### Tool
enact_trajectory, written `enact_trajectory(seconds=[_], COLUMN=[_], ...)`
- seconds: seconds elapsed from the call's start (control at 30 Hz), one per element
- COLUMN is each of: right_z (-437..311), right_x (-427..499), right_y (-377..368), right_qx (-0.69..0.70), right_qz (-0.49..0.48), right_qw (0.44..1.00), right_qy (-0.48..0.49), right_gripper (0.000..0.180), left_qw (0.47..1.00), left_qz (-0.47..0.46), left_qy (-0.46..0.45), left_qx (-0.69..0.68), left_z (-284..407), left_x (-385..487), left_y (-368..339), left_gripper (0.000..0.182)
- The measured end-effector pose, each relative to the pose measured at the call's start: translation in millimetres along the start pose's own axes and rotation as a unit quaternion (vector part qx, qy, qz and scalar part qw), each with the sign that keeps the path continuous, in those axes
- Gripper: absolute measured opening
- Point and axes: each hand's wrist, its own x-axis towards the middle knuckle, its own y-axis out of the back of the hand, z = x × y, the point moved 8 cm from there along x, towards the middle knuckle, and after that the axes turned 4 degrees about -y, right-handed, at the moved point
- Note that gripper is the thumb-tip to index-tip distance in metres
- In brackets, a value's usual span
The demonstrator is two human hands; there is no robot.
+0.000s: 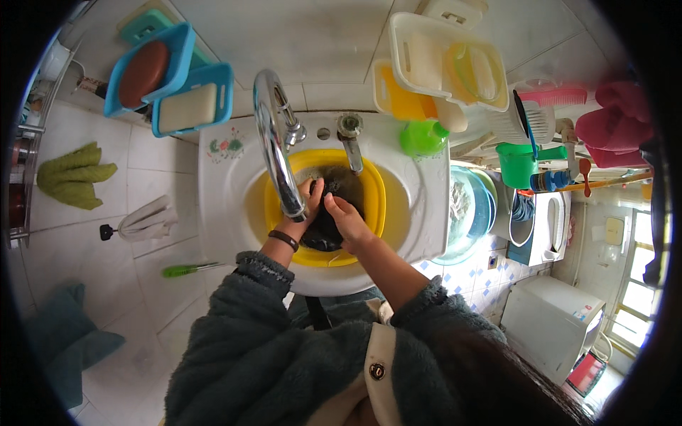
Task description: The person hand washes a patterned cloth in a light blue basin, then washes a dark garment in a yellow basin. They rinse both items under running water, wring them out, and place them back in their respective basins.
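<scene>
A yellow plastic basin (379,197) sits inside the white washbasin (224,213), with murky, foamy water in it. Dark wet cloth (321,230) lies bunched in the water and between my hands. My left hand (305,212), a dark band at its wrist, grips the cloth, partly hidden behind the chrome swan-neck spout (277,154). On the other side my right hand (345,219) holds the same cloth, thumb up, its other fingers mostly out of sight. A second, short tap (350,144) reaches over the basin's far rim.
Blue soap dishes (226,101) with soap bars hang at the upper left. White soap holders (397,58) jut from the wall at the upper right, above a green bottle (423,139). A clear blue tub (461,213) stands right of the washbasin. A green-handled brush (184,270) hangs left.
</scene>
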Motion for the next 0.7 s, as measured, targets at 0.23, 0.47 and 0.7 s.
enact_trajectory(seconds=[0.23, 0.47, 0.7], right_z=[-88.7, -138.7, -93.1], right_x=[-56.8, -115.5, -68.5], right_y=[16.0, 38.0, 45.4], right_qx=[-0.472, 0.052, 0.347], right_qz=[-0.106, -0.273, -0.181], right_qw=[0.832, 0.954, 0.916], right_qy=[0.273, 0.114, 0.082], right_gripper=[0.034, 0.036, 0.047], left_qw=[0.947, 0.941, 0.895], left_qz=[-0.218, -0.313, -0.059], left_qy=[-0.236, -0.129, 0.223], left_qx=[-0.016, 0.0, -0.381], left_z=[33.2, 0.1, -7.3], left_x=[-19.6, -22.1, -31.5], left_y=[18.6, 38.9, 38.6], left_gripper=[0.033, 0.043, 0.045])
